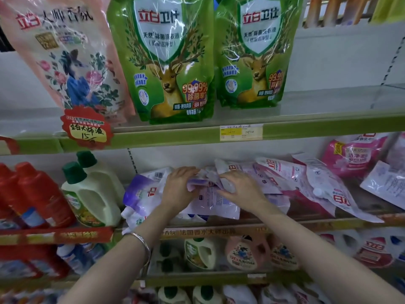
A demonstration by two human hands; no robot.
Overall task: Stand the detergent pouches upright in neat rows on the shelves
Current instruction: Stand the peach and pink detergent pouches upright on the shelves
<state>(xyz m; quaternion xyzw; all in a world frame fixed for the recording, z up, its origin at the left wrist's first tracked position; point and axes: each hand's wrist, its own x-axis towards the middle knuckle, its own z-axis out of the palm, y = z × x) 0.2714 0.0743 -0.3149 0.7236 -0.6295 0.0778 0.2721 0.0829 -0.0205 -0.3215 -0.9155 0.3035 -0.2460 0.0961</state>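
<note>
On the middle shelf [285, 223] lies a heap of purple-and-white detergent pouches. My left hand [178, 189] and my right hand [242, 188] both grip the top end of one flat-lying purple pouch [215, 204] at the heap's centre. Another purple pouch [142, 193] lies tilted under my left wrist. To the right, several pink-and-white pouches [315, 183] sprawl on their sides, overlapping. On the upper shelf two green deer pouches [168, 62] [255, 53] stand upright, beside a leaning pink floral pouch [72, 60].
Green-capped cream jugs [92, 194] and red bottles [32, 194] stand left of the heap. Pink pouches [352, 156] lean at the far right. Bottles fill the lower shelf [241, 253]. The upper shelf's right part [341, 102] holds nothing.
</note>
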